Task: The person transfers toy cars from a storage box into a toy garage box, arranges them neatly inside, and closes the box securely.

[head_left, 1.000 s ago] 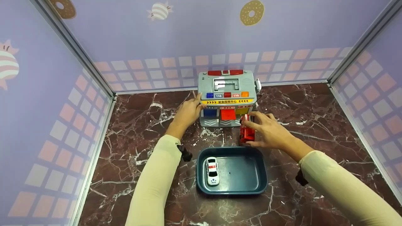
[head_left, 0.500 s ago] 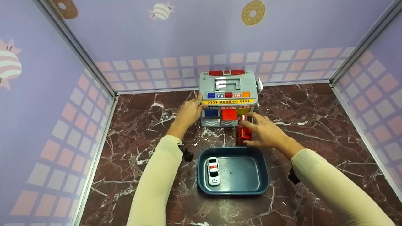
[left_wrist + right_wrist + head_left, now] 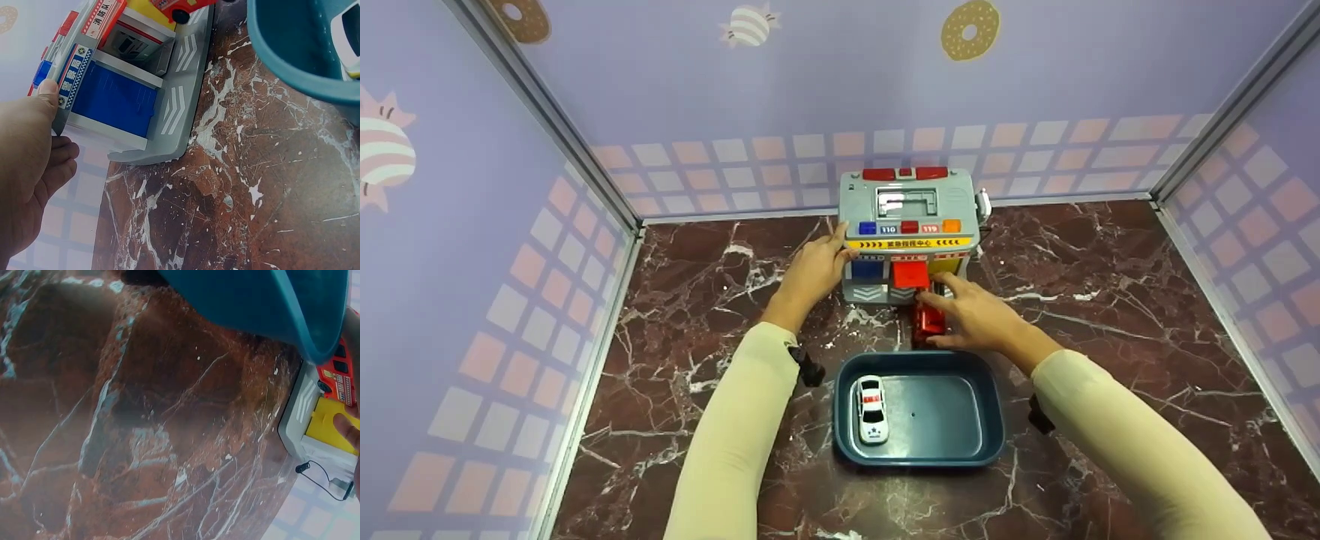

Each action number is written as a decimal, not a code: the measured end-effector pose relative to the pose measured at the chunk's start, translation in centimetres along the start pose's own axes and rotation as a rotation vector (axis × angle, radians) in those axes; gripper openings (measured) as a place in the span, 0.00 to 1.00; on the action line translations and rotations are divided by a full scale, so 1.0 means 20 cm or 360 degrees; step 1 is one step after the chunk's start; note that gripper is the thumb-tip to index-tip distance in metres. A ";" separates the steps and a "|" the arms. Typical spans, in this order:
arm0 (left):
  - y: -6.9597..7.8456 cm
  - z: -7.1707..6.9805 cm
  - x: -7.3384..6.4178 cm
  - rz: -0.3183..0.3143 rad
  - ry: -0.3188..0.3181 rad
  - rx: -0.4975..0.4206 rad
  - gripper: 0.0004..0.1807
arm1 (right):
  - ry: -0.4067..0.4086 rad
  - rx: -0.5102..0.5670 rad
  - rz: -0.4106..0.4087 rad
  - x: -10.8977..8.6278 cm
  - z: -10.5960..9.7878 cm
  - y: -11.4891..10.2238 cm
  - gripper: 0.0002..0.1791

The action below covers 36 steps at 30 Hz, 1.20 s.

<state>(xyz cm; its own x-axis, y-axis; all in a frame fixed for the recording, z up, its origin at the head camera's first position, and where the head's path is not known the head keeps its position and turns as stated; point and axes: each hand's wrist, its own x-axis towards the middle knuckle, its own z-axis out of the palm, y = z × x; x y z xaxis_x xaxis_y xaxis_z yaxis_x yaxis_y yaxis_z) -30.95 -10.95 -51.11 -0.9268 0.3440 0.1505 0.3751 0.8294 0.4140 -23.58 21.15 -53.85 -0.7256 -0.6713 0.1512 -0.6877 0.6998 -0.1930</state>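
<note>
A grey toy emergency station (image 3: 859,196) stands against the back wall, with blue, red and yellow doors along its front. Its red middle door (image 3: 911,274) is raised, and the bay behind it shows in the left wrist view. My left hand (image 3: 810,274) grips the station's left roof edge, thumb in front and fingers behind. Between the thumb and fingers of my right hand (image 3: 986,319) is a red toy fire engine (image 3: 931,322), its front end at the station's ramp by the middle bay. The blue door (image 3: 112,101) and yellow door (image 3: 332,422) are down.
Nearer the body, a dark teal tray (image 3: 919,462) sits on the marbled tabletop (image 3: 690,300). A white toy police car (image 3: 872,411) lies at its left side. Patterned panels (image 3: 720,90) enclose the table. A thin black cord (image 3: 323,481) hangs at the station's right side.
My right hand has slid the fire engine leftward, from in front of the yellow door to the middle bay's ramp. The left hand keeps its grip on the station.
</note>
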 end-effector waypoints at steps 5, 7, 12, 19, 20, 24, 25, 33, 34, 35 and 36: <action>-0.01 0.01 0.00 0.0024 0.0027 -0.0004 0.37 | -0.0045 0.0020 0.0010 0.04 0.03 -0.02 0.41; -0.01 0.01 0.00 0.0033 0.0035 -0.0008 0.37 | -0.0069 0.0025 0.0023 0.05 0.03 -0.02 0.41; 0.00 0.01 0.00 0.0025 0.0038 -0.0008 0.38 | -0.0084 0.0050 0.0019 0.06 0.06 -0.02 0.41; -0.01 0.01 -0.01 0.0006 0.0026 -0.0019 0.38 | -0.0078 0.0063 0.0001 0.06 0.09 -0.02 0.40; -0.01 0.01 -0.01 0.0000 0.0025 -0.0024 0.38 | -0.0076 0.0068 0.0003 0.06 0.09 -0.02 0.40; -0.01 0.02 -0.01 -0.0014 0.0018 -0.0036 0.38 | -0.0075 0.0076 0.0008 0.07 0.10 -0.02 0.41; -0.01 0.02 -0.01 -0.0015 0.0015 -0.0037 0.38 | -0.0077 0.0075 0.0008 0.07 0.10 -0.02 0.41; -0.01 0.02 -0.01 0.0016 0.0022 -0.0044 0.39 | -0.0092 -0.0004 -0.0020 0.08 0.12 -0.03 0.45; -0.01 0.02 -0.01 0.0019 0.0024 -0.0046 0.39 | -0.0094 -0.0009 -0.0024 0.08 0.12 -0.04 0.45; -0.01 0.02 -0.01 0.0017 0.0023 -0.0049 0.39 | -0.0093 -0.0013 -0.0027 0.09 0.12 -0.04 0.45; -0.01 0.02 -0.01 0.0016 0.0020 -0.0051 0.39 | -0.0088 -0.0022 -0.0034 0.09 0.12 -0.04 0.45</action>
<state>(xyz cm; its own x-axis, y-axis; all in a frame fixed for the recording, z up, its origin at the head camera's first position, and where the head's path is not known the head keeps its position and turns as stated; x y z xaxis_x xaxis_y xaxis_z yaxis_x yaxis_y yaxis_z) -30.86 -11.03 -51.59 -0.9232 0.3467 0.1660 0.3840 0.8112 0.4411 -24.23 18.83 -55.84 -0.7087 -0.6982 0.1010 -0.7034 0.6885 -0.1766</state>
